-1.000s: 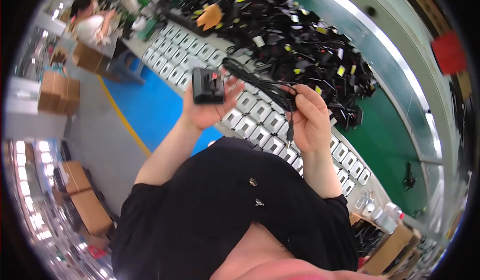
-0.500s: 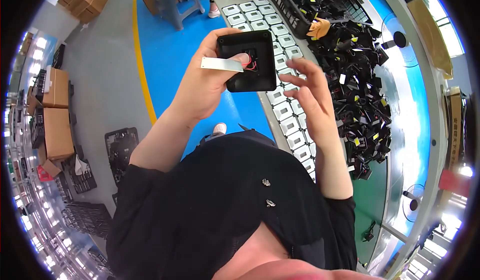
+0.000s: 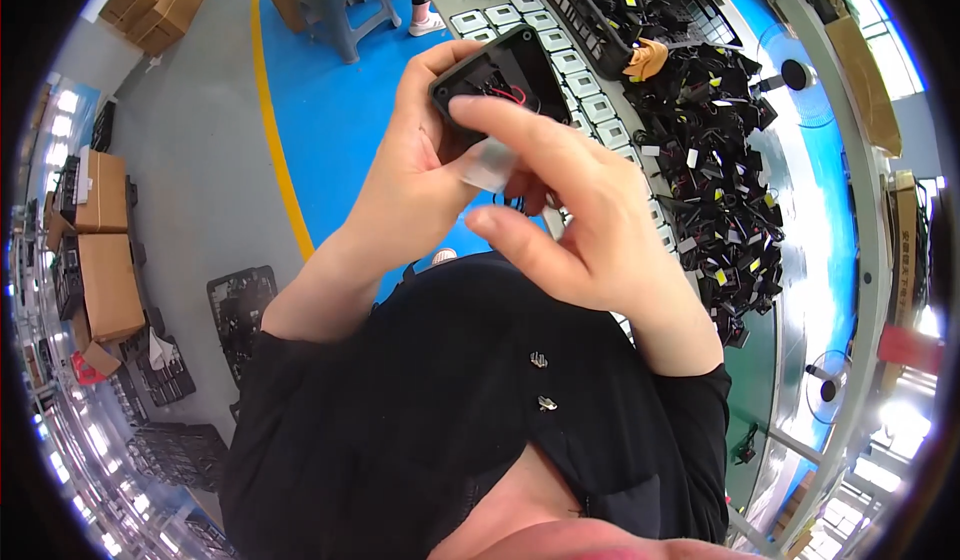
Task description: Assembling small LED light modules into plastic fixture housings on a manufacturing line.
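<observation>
My left hand (image 3: 410, 185) is closed around a black square plastic housing (image 3: 548, 78), held tilted with its hollow side facing me. Inside the housing, red wires (image 3: 512, 95) show. A pale flat strip (image 3: 490, 166), smeared by motion, sticks out by my left thumb. My right hand (image 3: 590, 205) is spread in front of the housing, its index finger over the near edge and its thumb apart. A bit of black cable shows beneath its fingers; whether they touch it is hidden.
To the right, a bench carries rows of white square parts in black frames (image 3: 597, 110), a black crate (image 3: 590, 20), an orange cloth (image 3: 646, 60) and a pile of black wired units (image 3: 715, 170). A grey stool (image 3: 350, 10) stands ahead near another person's legs. Cardboard boxes (image 3: 108, 280) line the left.
My right hand has come in leftward from beside the housing to over the strip. The housing has tilted, and the strip has swung round and lies lower.
</observation>
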Action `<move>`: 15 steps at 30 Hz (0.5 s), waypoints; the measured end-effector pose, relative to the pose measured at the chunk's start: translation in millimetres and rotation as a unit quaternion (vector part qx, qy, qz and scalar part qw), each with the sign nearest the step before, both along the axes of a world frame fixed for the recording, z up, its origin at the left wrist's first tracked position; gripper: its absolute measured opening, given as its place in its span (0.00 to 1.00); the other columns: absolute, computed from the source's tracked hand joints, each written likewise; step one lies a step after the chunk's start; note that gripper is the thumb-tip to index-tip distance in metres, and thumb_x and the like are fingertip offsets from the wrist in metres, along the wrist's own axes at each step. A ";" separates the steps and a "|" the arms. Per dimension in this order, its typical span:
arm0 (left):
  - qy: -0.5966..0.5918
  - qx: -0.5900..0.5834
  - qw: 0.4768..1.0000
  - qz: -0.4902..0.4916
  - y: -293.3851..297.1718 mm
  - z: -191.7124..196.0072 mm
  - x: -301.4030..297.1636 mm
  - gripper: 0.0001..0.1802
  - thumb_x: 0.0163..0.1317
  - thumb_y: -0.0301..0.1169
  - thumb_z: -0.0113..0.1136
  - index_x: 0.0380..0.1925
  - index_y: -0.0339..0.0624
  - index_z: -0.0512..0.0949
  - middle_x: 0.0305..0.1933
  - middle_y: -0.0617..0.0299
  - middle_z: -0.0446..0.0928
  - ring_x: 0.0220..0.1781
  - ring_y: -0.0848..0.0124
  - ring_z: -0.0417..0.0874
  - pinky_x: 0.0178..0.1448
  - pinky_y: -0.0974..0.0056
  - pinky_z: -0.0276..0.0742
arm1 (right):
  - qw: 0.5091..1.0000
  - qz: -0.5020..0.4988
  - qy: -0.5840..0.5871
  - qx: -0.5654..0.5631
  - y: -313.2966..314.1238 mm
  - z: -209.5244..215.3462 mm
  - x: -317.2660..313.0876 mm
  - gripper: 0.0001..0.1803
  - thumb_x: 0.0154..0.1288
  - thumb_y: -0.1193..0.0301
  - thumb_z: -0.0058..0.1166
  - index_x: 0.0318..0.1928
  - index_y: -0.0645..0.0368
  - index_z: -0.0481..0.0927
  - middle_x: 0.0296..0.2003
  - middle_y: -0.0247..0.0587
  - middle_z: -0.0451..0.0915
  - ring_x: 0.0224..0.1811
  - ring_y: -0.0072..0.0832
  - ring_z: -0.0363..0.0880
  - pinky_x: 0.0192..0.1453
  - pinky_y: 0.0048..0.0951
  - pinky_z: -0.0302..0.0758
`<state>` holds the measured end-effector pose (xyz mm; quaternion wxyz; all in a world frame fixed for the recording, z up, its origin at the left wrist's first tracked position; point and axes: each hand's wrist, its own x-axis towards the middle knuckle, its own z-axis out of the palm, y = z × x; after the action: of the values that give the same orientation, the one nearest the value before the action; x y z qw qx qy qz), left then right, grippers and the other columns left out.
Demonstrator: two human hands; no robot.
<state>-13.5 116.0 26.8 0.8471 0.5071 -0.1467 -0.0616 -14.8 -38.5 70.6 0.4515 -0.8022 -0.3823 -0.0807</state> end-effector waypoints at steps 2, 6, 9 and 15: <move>-0.041 0.010 0.999 0.028 -5.2 -2.8 4.2 0.33 0.55 0.13 0.49 0.60 0.42 0.51 0.54 0.56 0.64 0.55 0.70 0.68 0.58 0.65 0.68 | 0.999 -0.003 -0.038 0.024 -2.3 -10.3 4.1 0.14 0.52 0.75 0.58 0.42 0.62 0.77 0.28 0.39 0.77 0.25 0.24 0.75 0.27 0.21 0.70; -0.073 0.007 0.997 0.024 -11.1 -0.2 7.1 0.33 0.53 0.14 0.49 0.60 0.38 0.52 0.54 0.56 0.64 0.56 0.70 0.68 0.59 0.66 0.67 | 0.989 -0.123 -0.051 0.060 -20.9 -9.0 1.7 0.11 0.56 0.83 0.50 0.41 0.61 0.75 0.31 0.43 0.77 0.31 0.36 0.78 0.33 0.28 0.74; -0.043 -0.006 0.999 0.006 -15.8 7.8 2.5 0.33 0.53 0.16 0.51 0.60 0.37 0.54 0.53 0.57 0.66 0.55 0.71 0.70 0.57 0.67 0.68 | 0.980 -0.182 -0.086 0.008 -31.1 1.1 -4.0 0.17 0.58 0.86 0.49 0.49 0.62 0.72 0.37 0.44 0.79 0.34 0.24 0.79 0.37 0.20 0.75; -0.001 -0.086 0.996 -0.013 -28.6 8.7 3.0 0.30 0.54 0.20 0.50 0.59 0.36 0.55 0.51 0.57 0.68 0.52 0.71 0.72 0.55 0.67 0.68 | 0.927 -0.196 -0.308 -0.083 -49.1 -3.3 -0.8 0.11 0.48 0.86 0.57 0.34 0.62 0.80 0.36 0.43 0.79 0.34 0.30 0.79 0.35 0.23 0.75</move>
<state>-10.6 87.4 35.5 0.8867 0.4302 -0.1591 -0.0587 -15.6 -87.6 67.2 0.2185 -0.8317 -0.3426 -0.3784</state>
